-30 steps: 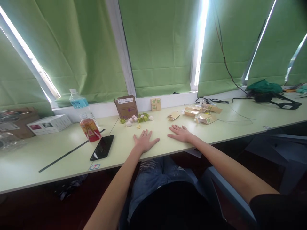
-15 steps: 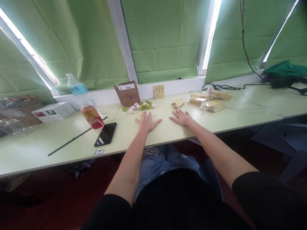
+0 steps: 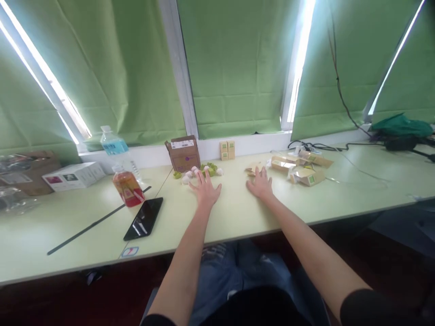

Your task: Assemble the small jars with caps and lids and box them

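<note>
The left hand [image 3: 206, 192], fingers spread, partly covers small green and pale pieces [image 3: 212, 169] at its twelve o'clock — their number unclear. The right hand [image 3: 261, 185], also splayed, hides part of a tan card piece [image 3: 250, 172] at eleven o'clock — contact cannot be told.

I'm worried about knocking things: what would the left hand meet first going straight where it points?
Probably the green and pink pieces ahead of the left hand; depth is unclear, so contact is possible.
</note>
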The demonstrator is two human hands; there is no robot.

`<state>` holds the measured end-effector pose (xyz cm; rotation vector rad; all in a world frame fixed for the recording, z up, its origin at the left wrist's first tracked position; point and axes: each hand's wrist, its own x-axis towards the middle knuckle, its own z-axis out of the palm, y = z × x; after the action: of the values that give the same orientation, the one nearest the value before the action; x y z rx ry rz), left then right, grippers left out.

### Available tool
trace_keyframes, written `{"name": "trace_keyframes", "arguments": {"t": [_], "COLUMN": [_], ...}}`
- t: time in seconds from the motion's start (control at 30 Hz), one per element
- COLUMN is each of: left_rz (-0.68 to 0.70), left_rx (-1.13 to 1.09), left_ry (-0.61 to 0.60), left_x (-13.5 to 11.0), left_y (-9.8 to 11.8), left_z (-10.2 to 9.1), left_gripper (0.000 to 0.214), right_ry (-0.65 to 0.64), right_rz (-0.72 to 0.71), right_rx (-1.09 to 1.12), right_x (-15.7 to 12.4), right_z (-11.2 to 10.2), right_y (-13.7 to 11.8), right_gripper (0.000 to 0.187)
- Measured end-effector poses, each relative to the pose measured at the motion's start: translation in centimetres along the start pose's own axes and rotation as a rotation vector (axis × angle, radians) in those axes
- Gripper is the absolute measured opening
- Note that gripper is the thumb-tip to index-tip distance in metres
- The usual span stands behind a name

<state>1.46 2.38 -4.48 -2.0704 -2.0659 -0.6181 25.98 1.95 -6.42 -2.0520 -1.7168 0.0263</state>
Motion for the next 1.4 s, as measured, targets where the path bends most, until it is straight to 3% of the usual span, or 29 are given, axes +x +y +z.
{"name": "trace_keyframes", "arguments": {"t": [0.2, 0.43, 0.63, 0.8, 0.93, 1.03, 1.17, 1.4], "left_rz": [0.022, 0.098, 0.24, 0.305, 0.414, 0.442, 0.459, 0.465], "left_rx": [-0.009, -0.036, -0.078, -0.03, 0.028, -0.003, -0.082, -0.125], "left_ry": [0.045, 0.069, -0.025, -0.07, -0.017, -0.012, 0.015, 0.12], "left_x": [3.4, 6.0, 5.6, 6.0, 6.9, 7.0, 6.4, 4.5], "left_y": [-1.0, -2.0, -2.2, -2.2, -1.9, -1.9, -2.1, -0.9], "left_z": [1.4, 2.4, 2.5, 2.5, 3.2, 3.6, 3.1, 0.7], "left_gripper": [0.088, 0.07, 0.063, 0.069, 0.069, 0.064, 0.053, 0.011], "right_ry": [0.048, 0.046, 0.142, 0.161, 0.172, 0.092, 0.023, 0.107], "right_rz": [-0.114, -0.108, -0.186, -0.38, -0.523, -0.583, -0.567, -0.627], "right_rx": [-0.035, -0.02, 0.181, 0.356, 0.277, 0.212, 0.2, 0.289], "right_x": [3.5, 5.8, 5.2, 3.8, 2.6, 1.8, 1.6, 2.4], "right_z": [0.6, 2.1, 2.0, 2.3, 3.0, 3.1, 2.9, 2.4], "right_y": [0.1, 0.9, 1.7, -0.8, -3.6, -4.6, -4.2, -3.1], "right_gripper": [0.074, 0.055, 0.051, 0.047, 0.035, 0.032, 0.023, 0.015]}}
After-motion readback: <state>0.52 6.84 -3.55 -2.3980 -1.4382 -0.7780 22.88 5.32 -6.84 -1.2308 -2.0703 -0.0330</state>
